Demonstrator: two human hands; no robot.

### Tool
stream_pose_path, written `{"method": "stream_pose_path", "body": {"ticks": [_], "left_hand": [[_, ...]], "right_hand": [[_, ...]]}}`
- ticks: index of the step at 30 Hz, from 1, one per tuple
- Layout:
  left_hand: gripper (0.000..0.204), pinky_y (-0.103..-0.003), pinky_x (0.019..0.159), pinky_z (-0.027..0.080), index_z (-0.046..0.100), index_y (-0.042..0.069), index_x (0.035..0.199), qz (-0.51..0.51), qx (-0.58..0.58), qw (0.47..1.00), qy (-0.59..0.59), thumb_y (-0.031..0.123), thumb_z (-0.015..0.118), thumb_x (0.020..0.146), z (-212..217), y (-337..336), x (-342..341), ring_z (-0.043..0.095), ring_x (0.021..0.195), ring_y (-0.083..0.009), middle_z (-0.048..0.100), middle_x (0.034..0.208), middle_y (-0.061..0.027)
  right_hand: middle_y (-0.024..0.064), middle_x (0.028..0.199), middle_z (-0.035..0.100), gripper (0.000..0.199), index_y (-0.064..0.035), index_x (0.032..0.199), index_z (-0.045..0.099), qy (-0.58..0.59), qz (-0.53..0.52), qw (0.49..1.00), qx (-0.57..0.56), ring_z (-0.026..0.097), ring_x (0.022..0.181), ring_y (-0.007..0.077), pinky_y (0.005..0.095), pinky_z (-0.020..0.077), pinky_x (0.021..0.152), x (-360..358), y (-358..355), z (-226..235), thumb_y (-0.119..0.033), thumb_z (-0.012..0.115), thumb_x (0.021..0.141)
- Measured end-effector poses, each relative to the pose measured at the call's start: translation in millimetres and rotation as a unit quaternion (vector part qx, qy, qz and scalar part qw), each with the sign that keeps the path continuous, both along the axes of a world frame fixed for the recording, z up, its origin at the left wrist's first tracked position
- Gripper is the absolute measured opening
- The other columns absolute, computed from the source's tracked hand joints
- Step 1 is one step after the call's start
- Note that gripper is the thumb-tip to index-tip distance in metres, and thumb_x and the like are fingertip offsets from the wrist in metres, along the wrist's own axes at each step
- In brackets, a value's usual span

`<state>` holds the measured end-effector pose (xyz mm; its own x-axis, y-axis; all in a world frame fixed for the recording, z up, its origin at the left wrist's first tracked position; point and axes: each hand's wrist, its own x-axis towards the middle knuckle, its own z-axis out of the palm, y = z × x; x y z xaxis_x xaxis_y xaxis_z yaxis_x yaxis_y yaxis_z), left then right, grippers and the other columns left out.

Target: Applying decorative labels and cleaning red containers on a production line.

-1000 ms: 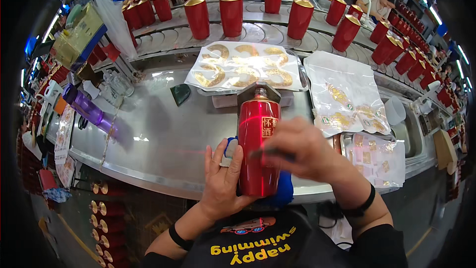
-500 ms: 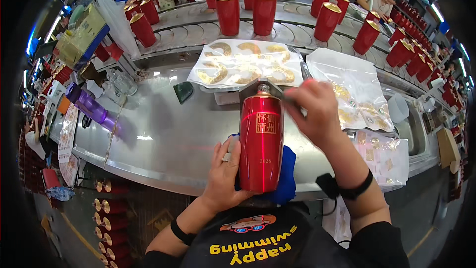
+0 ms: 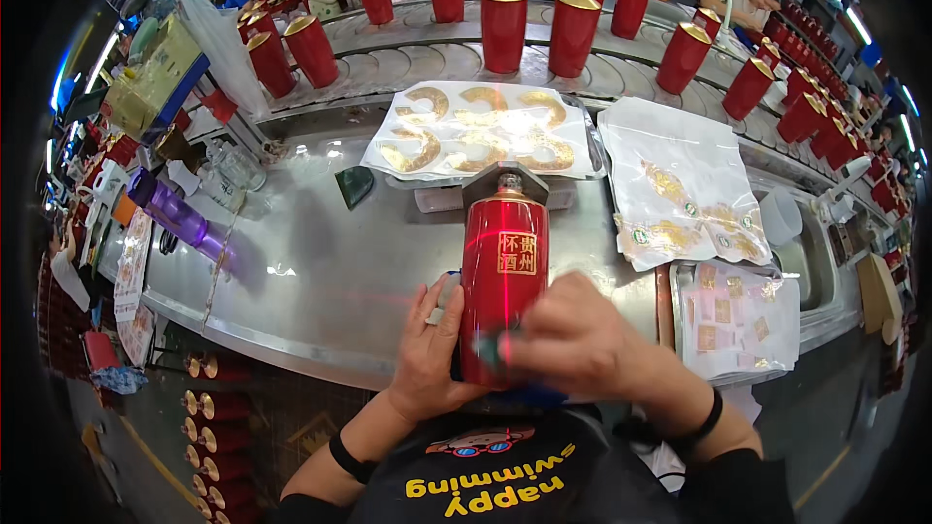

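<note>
A red bottle (image 3: 506,233) with a square gold label lies tilted toward me, its bare neck pointing away against a grey angled bracket (image 3: 555,196). My left hand (image 3: 427,349) is closed around the bottle's lower left side, a pale wrap on one finger. Over the lower right of the bottle, my right hand (image 3: 582,340) is smeared by motion, its fingers pinched on a small dark green scraper (image 3: 493,349) that meets the red surface. Blue cloth (image 3: 539,395) shows under the bottle's base. Another dark green scraper (image 3: 355,186) lies on the steel table.
Beyond the bracket lies a sheet of gold curved stickers (image 3: 408,161). More sticker sheets (image 3: 665,141) and a tray of small labels (image 3: 738,330) are at the right. A conveyor (image 3: 408,63) carries several red bottles. A purple water bottle (image 3: 173,209) lies left. People work across the line.
My right hand has come down from beside the bottle's neck to its lower body, bringing the scraper along. My left hand keeps its hold. Bottles on the conveyor have shifted right.
</note>
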<state>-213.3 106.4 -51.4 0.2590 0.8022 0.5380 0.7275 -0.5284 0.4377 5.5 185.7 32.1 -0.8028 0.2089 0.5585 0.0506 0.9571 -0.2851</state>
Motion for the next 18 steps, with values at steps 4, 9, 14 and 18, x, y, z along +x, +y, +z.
{"method": "stream_pose_path", "body": {"ticks": [4,9,14,18], "left_hand": [[0.106,-0.058,0.111,0.019,0.032,-0.009,0.142,-0.048,-0.026,0.995,-0.081,0.058,0.074,0.07,5,4,3,0.033,0.134,-0.0478,0.047,0.135,-0.0276],[0.093,-0.055,0.115,0.009,0.04,0.001,0.142,-0.145,0.003,0.989,0.034,0.067,0.06,0.079,45,32,-7,0.025,0.139,-0.0431,0.048,0.138,-0.0194],[0.06,-0.047,0.108,0.029,0.055,0.005,0.131,-0.041,-0.055,0.99,-0.12,0.053,0.046,0.095,48,88,-6,0.048,0.124,-0.0348,0.06,0.124,-0.0177],[0.054,-0.035,0.094,0.047,0.059,-0.003,0.12,-0.033,-0.382,0.774,-0.503,0.045,0.053,0.096,39,117,-1,0.062,0.107,-0.0266,0.064,0.114,-0.0181]], "right_hand": [[0.0098,0.077,0.056,0.017,-0.0063,0.089,0.063,0.015,-0.075,0.972,-0.222,0.059,0.072,0.0278,0.0371,0.0456,0.064,19,8,-20,-0.017,0.073,0.08],[0.0159,0.084,0.062,0.017,-0.0016,0.099,0.062,0.031,-0.378,0.911,-0.163,0.062,0.075,0.0325,0.0374,0.0485,0.065,50,65,2,-0.011,0.066,0.085],[0.0143,0.124,0.06,0.032,-0.0013,0.119,0.059,0.123,-0.35,0.925,-0.087,0.063,0.093,0.0156,0.0283,0.0539,0.073,94,104,44,0.005,0.047,0.09],[0.0098,0.124,0.059,0.028,-0.0026,0.118,0.06,0.115,-0.4,0.9,-0.134,0.06,0.088,0.0116,0.0261,0.0543,0.068,138,191,54,-0.003,0.047,0.094]]}}
